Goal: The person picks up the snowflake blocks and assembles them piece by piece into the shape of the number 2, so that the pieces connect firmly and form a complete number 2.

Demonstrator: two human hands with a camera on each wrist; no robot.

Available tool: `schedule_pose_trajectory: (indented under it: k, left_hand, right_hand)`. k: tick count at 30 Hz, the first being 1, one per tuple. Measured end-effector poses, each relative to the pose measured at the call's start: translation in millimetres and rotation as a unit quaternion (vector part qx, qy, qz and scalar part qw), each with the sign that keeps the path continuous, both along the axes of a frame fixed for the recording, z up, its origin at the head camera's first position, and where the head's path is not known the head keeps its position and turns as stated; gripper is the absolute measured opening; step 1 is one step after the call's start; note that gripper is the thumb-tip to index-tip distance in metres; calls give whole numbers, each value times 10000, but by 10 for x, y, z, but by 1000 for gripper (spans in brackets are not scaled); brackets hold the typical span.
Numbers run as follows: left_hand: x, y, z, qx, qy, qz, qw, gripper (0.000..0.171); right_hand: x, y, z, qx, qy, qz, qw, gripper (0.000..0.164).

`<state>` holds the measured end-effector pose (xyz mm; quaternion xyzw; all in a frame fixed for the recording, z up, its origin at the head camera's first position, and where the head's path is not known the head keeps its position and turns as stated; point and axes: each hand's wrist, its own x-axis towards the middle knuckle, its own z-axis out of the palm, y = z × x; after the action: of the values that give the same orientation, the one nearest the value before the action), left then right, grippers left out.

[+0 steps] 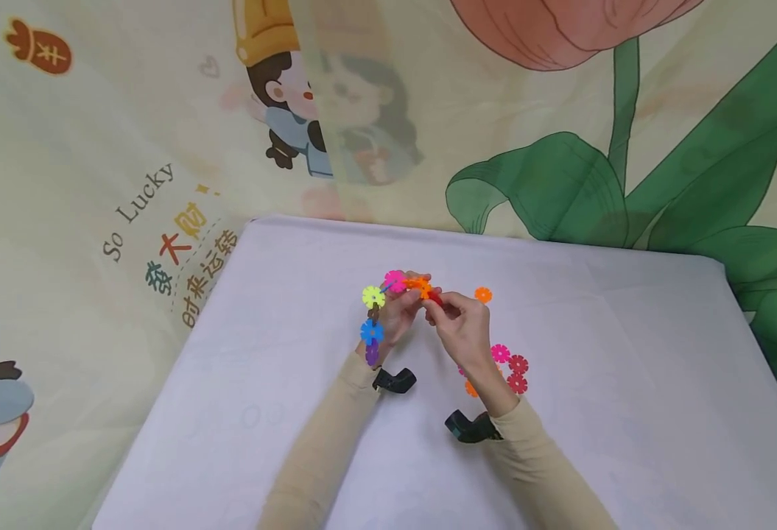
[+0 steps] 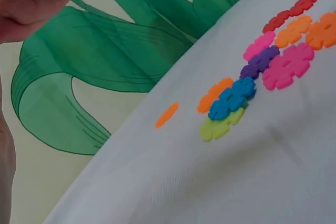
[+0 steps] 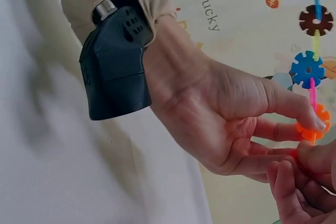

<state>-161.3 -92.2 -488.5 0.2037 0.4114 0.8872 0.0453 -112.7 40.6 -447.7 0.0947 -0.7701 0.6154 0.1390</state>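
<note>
A chain of flower-shaped plastic discs, with a blue disc (image 1: 371, 331) and a yellow-green disc (image 1: 373, 297) among them, runs past my left hand (image 1: 398, 318) and hangs down beside its wrist. The left thumb and fingers pinch an orange disc (image 3: 318, 121) at the chain's end. My right hand (image 1: 466, 330) pinches a red disc (image 1: 436, 297) against that orange one. Fingers mostly cover the red disc, so how far the two join is hidden. Part of a hand (image 2: 37, 3) shows at the left wrist view's upper left.
Loose flower discs lie on the white-covered table (image 1: 627, 368) near the right forearm, including a pink disc (image 2: 289, 66) and a purple disc (image 2: 260, 62). One orange disc (image 1: 483, 294) lies apart, farther back. A printed curtain (image 1: 388, 110) hangs behind the table.
</note>
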Motion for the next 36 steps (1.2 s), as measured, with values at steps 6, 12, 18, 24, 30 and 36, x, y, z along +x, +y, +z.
schedule_pose_trajectory:
  k: [6,12,18,24,30,36]
  left_hand:
    - [-47,-53,-51,-42,-24,-86,10000,20]
    - [-69,-132,-98,40,56,-392,9992,22]
    - [-79,-129,-64,-2,-60,-542,9985,21]
    - [-109,-129,13,-26,-198,-716,9972,20]
    - [-110,-155,47,-120,-399,-791,9960,20]
    - [-103,-153,38,-257,-439,-856,9950,19]
  right_hand:
    - [1,20,-7,38,-182,241,9995,14]
    - [12,26,-25,157,-318,480,9982,22]
    - [30,196,-61,409,-760,911,9921,33]
    - [-14,560,-196,1949,-1016,832,9720,40]
    - [-59,749,-426,3653,-1113,845,9203,46]
    - [-61,697,-520,3904,-1300,1105,9047,43]
